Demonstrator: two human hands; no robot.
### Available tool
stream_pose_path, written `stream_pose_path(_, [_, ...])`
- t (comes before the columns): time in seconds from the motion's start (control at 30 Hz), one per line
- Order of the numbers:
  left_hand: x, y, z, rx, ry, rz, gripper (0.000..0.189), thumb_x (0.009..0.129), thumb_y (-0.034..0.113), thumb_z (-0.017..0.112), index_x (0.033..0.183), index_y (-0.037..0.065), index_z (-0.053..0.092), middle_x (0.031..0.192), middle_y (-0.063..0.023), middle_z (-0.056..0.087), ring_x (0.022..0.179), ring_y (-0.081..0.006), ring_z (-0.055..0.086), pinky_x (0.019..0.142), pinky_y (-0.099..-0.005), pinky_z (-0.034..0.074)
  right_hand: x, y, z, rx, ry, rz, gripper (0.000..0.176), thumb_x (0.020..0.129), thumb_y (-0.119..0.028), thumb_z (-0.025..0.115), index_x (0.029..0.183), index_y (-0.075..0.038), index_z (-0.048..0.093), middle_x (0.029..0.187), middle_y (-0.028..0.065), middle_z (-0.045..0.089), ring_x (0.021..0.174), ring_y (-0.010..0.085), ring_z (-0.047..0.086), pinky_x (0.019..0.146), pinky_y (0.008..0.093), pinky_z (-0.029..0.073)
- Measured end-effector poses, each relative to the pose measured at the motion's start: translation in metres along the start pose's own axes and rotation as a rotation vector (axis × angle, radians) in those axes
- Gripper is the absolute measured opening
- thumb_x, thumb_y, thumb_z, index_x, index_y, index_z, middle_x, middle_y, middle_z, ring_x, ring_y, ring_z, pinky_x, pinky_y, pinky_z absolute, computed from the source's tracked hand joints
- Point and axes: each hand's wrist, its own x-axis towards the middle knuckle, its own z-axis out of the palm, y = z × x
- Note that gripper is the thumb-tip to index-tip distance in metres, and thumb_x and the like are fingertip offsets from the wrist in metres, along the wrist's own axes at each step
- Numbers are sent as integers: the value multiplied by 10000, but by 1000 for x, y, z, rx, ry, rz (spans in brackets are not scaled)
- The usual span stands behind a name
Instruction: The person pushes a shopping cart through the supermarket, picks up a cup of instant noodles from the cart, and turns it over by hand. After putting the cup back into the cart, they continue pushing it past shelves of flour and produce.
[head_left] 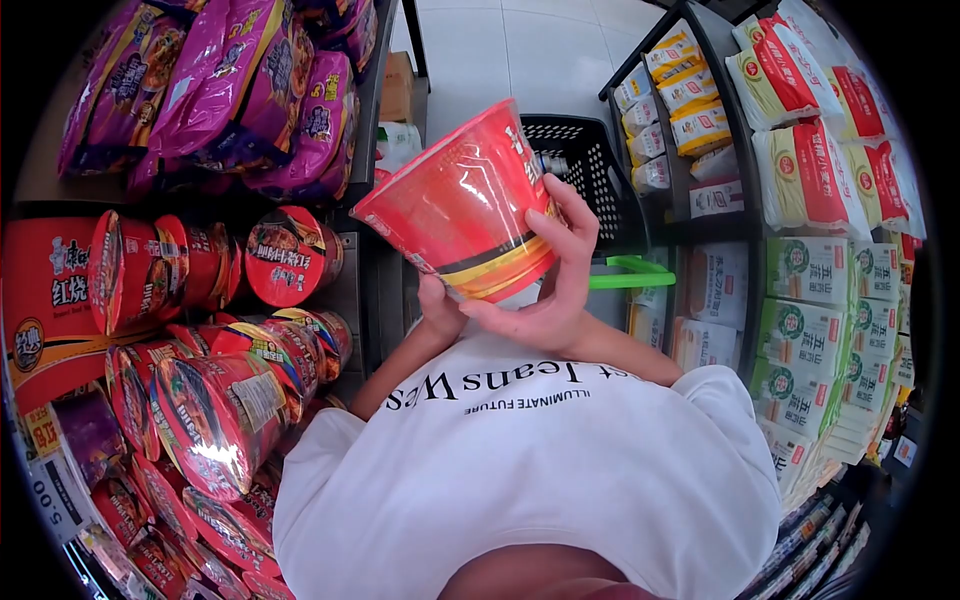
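Observation:
A red instant noodle bowl (465, 205) is tilted in front of my chest, with its wide rim toward the upper left and a black and yellow band near its base. My right hand (550, 280) grips the bowl's right side and base, its fingers spread along the wall. Against the lower left of the base rests my left hand (441, 308), partly hidden behind the bowl. More red noodle bowls (215, 425) are stacked on the shelf to my left, some lying on their sides.
A black shopping basket (600, 180) with a green handle (630, 275) stands on the floor ahead. Purple noodle packs (215, 90) fill the upper left shelf. The right shelves hold red and white bags (810, 165) and boxed noodles (805, 330). A price tag (60, 495) hangs lower left.

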Motion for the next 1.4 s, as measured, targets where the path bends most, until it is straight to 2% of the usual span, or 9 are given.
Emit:
stream_pose_path(0.13, [-10, -12, -18, -126, -18, -95, 797, 817, 647, 474, 1316, 33, 377, 1277, -113, 493, 1131, -221, 509, 964, -370, 410, 1, -8, -1, -49, 17, -34, 842, 574, -281, 851, 1249, -82, 388, 1340, 204, 265, 1233, 325, 347, 993, 405, 346])
stream_pose_path(0.23, [-13, -9, -15, -98, -32, -105, 825, 809, 680, 443, 1314, 30, 386, 1289, -115, 487, 1144, -226, 501, 972, -372, 403, 2, -12, 0, -64, 37, -70, 824, 573, -287, 847, 1235, -79, 402, 1330, 208, 282, 1226, 333, 347, 990, 413, 338])
stream_pose_path(0.4, [-6, 23, 33, 23, -7, -244, 1148, 614, 743, 592, 1421, 88, 104, 1437, -95, 189, 1309, -218, 266, 1076, -352, 261, -1, -12, 0, -71, 35, -74, 817, 572, -295, 844, 1228, -74, 409, 1323, 212, 296, 1217, 340, 350, 988, 421, 328])
stream_pose_path(0.6, [-7, 21, 29, 19, -26, -263, 1157, 611, 756, 579, 1423, 87, 98, 1436, -101, 191, 1309, -220, 267, 1076, -353, 261, -2, -12, -2, -77, 33, -71, 814, 570, -303, 845, 1221, -70, 415, 1317, 209, 308, 1206, 340, 358, 983, 428, 323])
stream_pose_path(0.93, [-5, 17, 17, -38, 7, -250, 1135, 609, 689, 633, 1423, 104, 100, 1448, -91, 169, 1314, -222, 244, 1082, -364, 256, -2, -10, 0, -74, 19, -41, 830, 552, -287, 854, 1220, -63, 414, 1323, 209, 301, 1214, 336, 354, 992, 423, 322])
stream_pose_path(1.0, [-6, 8, 5, -60, -8, -191, 980, 687, 669, 562, 1386, 85, 200, 1397, -94, 272, 1259, -224, 326, 1046, -365, 301, -2, -9, 1, -61, 19, -38, 835, 550, -276, 854, 1225, -64, 410, 1327, 210, 297, 1218, 335, 352, 996, 424, 320])
stream_pose_path(1.03, [-8, 2, 0, -88, -26, -132, 850, 766, 650, 489, 1349, 62, 298, 1345, -99, 380, 1204, -226, 409, 1011, -366, 345, -2, -9, 1, -60, 15, -41, 836, 550, -273, 854, 1226, -65, 409, 1328, 210, 296, 1220, 335, 350, 997, 424, 320])
stream_pose_path(1.1, [-10, -3, -6, -120, -45, -68, 755, 844, 632, 418, 1313, 40, 395, 1293, -103, 487, 1149, -228, 493, 976, -368, 389, -1, -10, 0, -58, 4, -46, 839, 550, -268, 855, 1230, -66, 406, 1330, 210, 294, 1224, 335, 348, 999, 422, 321])
stream_pose_path(1.4, [-7, 8, 8, -146, -37, -81, 823, 793, 652, 481, 1329, 37, 376, 1317, -113, 468, 1172, -233, 481, 998, -379, 377, 0, -8, 3, -31, -10, -39, 854, 546, -252, 861, 1240, -71, 397, 1344, 208, 278, 1244, 331, 330, 1007, 417, 318])
